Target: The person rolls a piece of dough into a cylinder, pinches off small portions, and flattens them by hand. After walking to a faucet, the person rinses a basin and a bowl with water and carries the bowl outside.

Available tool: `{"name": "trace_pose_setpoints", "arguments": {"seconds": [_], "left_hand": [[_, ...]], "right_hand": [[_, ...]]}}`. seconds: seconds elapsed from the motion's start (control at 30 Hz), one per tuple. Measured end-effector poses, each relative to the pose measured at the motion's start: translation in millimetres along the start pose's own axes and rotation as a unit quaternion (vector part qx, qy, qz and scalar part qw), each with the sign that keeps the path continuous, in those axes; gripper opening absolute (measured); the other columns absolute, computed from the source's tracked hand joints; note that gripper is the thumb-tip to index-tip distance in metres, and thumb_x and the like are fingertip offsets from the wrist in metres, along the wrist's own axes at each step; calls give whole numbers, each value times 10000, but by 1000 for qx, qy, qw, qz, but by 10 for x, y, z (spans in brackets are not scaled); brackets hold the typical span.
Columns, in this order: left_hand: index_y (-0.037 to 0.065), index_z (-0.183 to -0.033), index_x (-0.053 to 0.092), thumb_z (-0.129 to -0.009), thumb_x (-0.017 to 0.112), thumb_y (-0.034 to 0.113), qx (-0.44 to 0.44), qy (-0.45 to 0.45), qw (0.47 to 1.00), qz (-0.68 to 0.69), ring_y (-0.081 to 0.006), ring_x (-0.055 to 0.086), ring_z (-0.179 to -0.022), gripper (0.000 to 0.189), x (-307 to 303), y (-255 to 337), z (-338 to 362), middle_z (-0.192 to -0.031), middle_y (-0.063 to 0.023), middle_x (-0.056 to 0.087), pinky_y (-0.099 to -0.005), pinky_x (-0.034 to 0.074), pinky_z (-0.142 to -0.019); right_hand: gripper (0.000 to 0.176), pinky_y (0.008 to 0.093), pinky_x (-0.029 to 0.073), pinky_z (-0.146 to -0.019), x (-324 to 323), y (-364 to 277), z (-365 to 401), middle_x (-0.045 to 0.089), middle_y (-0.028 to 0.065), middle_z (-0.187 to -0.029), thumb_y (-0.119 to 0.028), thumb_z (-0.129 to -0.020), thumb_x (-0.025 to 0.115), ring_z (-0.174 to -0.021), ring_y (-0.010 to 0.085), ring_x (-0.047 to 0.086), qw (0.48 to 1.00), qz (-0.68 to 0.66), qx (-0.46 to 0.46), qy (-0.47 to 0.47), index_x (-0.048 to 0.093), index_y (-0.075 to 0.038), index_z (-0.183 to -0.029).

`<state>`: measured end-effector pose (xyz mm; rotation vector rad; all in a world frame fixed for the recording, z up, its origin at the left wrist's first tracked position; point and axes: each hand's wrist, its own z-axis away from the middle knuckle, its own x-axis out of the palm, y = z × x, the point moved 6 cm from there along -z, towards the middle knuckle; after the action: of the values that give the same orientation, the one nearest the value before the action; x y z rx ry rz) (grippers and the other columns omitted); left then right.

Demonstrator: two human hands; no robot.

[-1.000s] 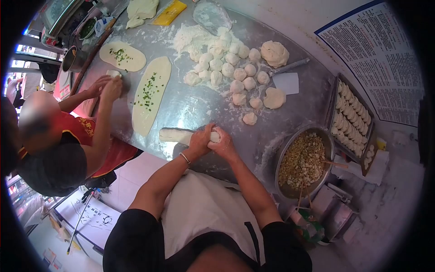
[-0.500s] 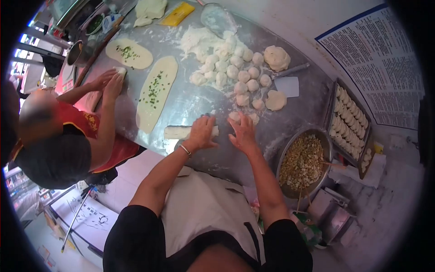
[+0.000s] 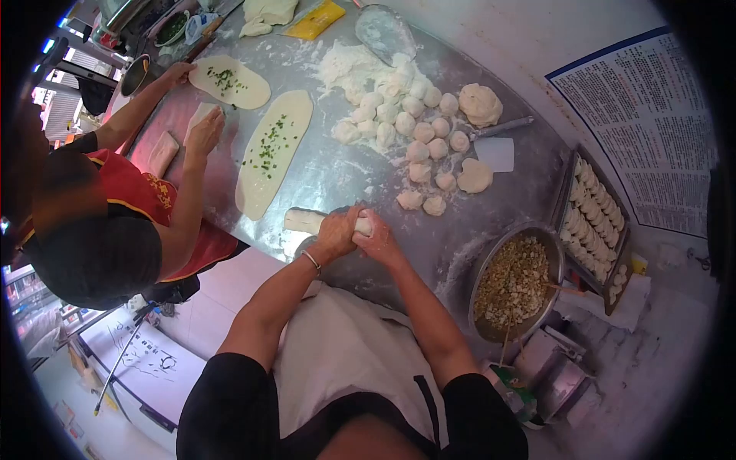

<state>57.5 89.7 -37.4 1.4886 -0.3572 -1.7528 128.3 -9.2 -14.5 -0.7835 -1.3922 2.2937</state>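
Observation:
A pale dough log [image 3: 302, 221] lies on the metal worktop near its front edge. My left hand [image 3: 336, 233] is wrapped round it close to its right end. Against that end my right hand [image 3: 376, 239] is closed, with a short stub of dough showing between my two hands. Beyond my right hand sit two small dough pieces [image 3: 434, 205], separate from the log. Several floured dough balls [image 3: 418, 151] are grouped farther back, beside a heap of loose flour [image 3: 344, 67].
Left of me a co-worker [image 3: 138, 222] handles dough; flattened sheets with chopped greens [image 3: 274, 156] lie between us. A metal bowl of filling [image 3: 512, 280] stands at my right, with a tray of dumplings [image 3: 590, 218] behind it. A scoop [image 3: 385, 34] rests by the flour.
My right hand has left the small dough pieces and moved left onto the log's end. My left hand has closed round the log. The co-worker's one hand has reached toward the far dough sheet.

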Motion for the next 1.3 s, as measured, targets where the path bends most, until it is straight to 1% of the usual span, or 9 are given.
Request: {"name": "trace_pose_setpoints", "arguments": {"seconds": [0.23, 0.3, 0.43, 0.53, 0.63, 0.77, 0.93, 1.03, 1.3], "left_hand": [[89, -1309, 489, -748, 784, 387, -68, -54, 996, -35, -419, 698, -897, 700, 196, -54, -85, -948, -201, 721, -523, 545, -776], [97, -1297, 489, -749, 788, 409, -39, -44, 997, -51, -424, 702, -882, 699, 295, -168, -183, -938, -200, 724, -526, 549, -765], [75, -1278, 502, -730, 820, 393, -72, -60, 995, -46, -405, 667, -974, 709, 22, 24, -243, -1029, -203, 679, -499, 535, -859], [41, -1299, 514, -670, 876, 319, 8, 32, 999, -19, -365, 572, -1107, 777, -147, 308, -152, -1125, -188, 578, -478, 476, -968], [47, -1392, 473, -611, 905, 301, 32, 61, 984, -162, -350, 581, -1109, 928, -172, 17, 58, -1138, -140, 609, -459, 468, -929], [66, -1391, 482, -626, 880, 207, 103, 67, 991, -49, -339, 585, -1101, 875, -137, -209, 259, -1137, -131, 618, -439, 444, -962], [119, -1430, 470, -700, 816, 185, 79, 114, 990, -1, -322, 625, -1039, 810, -358, 40, 283, -1104, -107, 676, -437, 476, -914], [77, -1310, 523, -713, 811, 255, 56, 84, 995, -4, -364, 680, -931, 686, -147, -62, 164, -964, -183, 703, -457, 497, -876], [91, -1103, 601, -729, 784, 293, -76, -24, 996, -45, -375, 718, -857, 463, -96, -33, 146, -867, -195, 718, -495, 558, -720]], "right_hand": [[295, 281, 450, -434, -32, 102, 0, 644, 62, -799, -47, -738, 679, -520, 117, 547, 977, -137, 157, 43, 666, -30, -1032], [293, 289, 470, -471, -8, 209, 65, 636, 60, -785, -54, -740, 680, -565, 121, 567, 978, -168, 115, 44, 668, -38, -1032], [304, 356, 539, -681, -516, -1023, 19, 647, 99, -916, -92, -764, 706, -786, 204, 641, 968, -6, -236, 84, 685, -60, -1065], [429, 450, 506, -910, -687, -819, -476, 644, 171, -1122, -180, -740, 759, -1018, 371, 619, 900, 287, -283, 164, 705, -60, -1148], [479, 462, 468, -972, -637, -608, -395, 604, 168, -1193, -205, -760, 766, -1102, 345, 584, 855, 415, -287, 123, 680, -67, -1210], [504, 430, 519, -866, -254, -77, -157, 625, 169, -1138, -205, -794, 762, -992, 332, 638, 988, 98, -107, -45, 645, -73, -1266], [511, 374, 561, -670, 144, 204, -8, 677, 162, -985, -216, -798, 759, -791, 285, 687, 984, -45, 130, -112, 610, -8, -1240], [502, 326, 563, -624, 143, 129, -48, 684, 121, -944, -184, -779, 765, -748, 205, 685, 986, 147, -74, -29, 602, -10, -1220], [341, 289, 492, -462, 199, 122, -17, 652, 86, -835, -97, -761, 693, -595, 141, 616, 993, -95, 72, -23, 636, -15, -1088]]}}
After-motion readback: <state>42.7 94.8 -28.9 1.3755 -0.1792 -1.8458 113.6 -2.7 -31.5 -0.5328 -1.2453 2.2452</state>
